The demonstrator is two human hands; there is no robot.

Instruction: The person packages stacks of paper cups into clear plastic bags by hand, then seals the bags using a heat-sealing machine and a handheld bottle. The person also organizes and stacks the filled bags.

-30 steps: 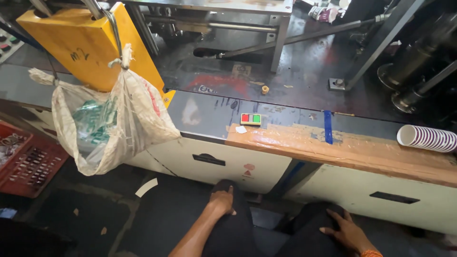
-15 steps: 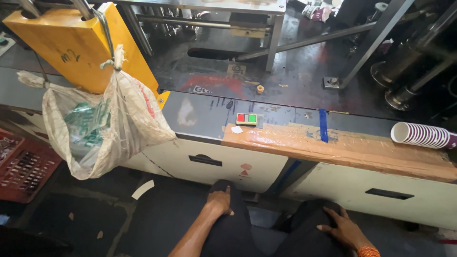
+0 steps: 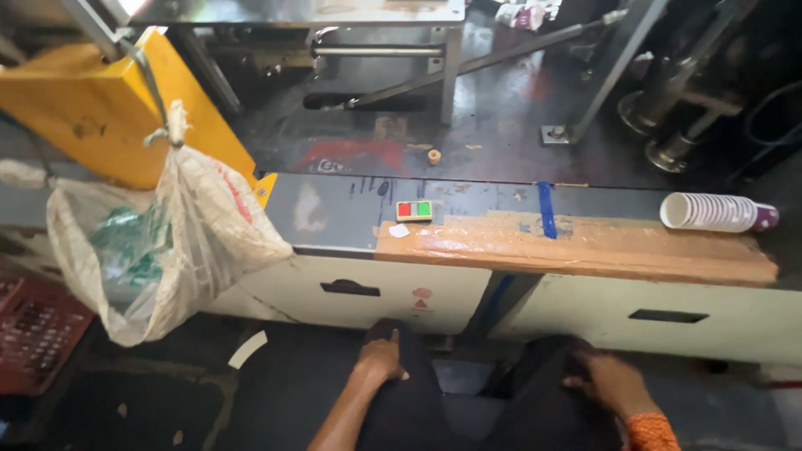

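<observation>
The left hand point(image 3: 380, 359) rests palm-down on the left knee point(image 3: 401, 392), its grip loose and holding nothing; the right hand point(image 3: 608, 380) lies likewise on the right knee point(image 3: 543, 376). Above them runs the worktop point(image 3: 585, 250), bearing a red-and-green switch box point(image 3: 414, 210) and a lying stack of paper cups point(image 3: 717, 212), with a plastic bag point(image 3: 159, 242) hanging at left.

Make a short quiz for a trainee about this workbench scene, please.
1. True or false: the cup stack lies on its side.
2. Where does each hand rest? A) on the button box B) on the person's knees C) on the bag
3. Fill in: the button box has a red button and a ____ one.

Key: 1 true. 2 B: the left hand and right hand each rest on a knee, holding nothing. 3 green.
</observation>
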